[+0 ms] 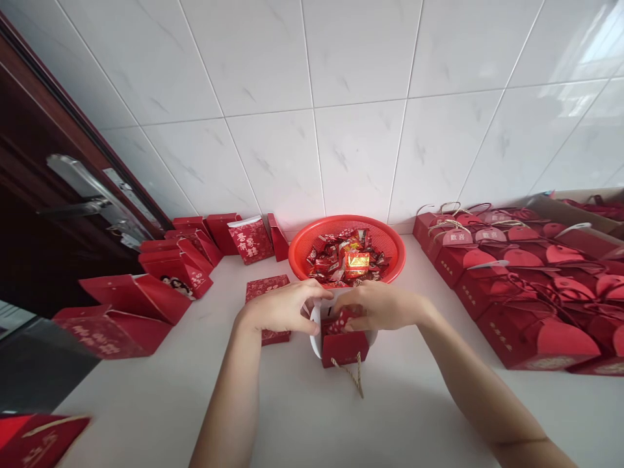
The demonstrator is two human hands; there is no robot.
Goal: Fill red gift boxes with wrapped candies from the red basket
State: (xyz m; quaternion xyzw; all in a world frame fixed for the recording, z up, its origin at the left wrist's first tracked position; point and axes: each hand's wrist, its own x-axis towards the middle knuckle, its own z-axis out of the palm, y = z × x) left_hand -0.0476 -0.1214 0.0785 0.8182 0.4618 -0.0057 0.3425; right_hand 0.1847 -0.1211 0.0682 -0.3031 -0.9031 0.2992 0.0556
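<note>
In the middle of the counter an opened red gift box [345,350] stands, its white-lined flaps spread and a twisted cord handle [359,377] hanging at the front. My left hand [285,307] curls round the box's left side, thumb and fingers at the white flap. The fingers of my right hand [383,304] reach into the box, closed on a red candy with white dots [341,320]. Just behind stands a red plastic basket [397,260] holding many wrapped candies [336,250], a shiny gold-red one [357,264] on top. A flat red box [267,286] lies partly behind my left hand.
Several red boxes [180,266] stand along the left, with another red box [43,439] at the lower left corner. Rows of finished-looking red handled boxes [517,279] fill the right, beside a cardboard carton [556,211]. A tiled wall [361,149] and a door handle [82,182] bound the counter.
</note>
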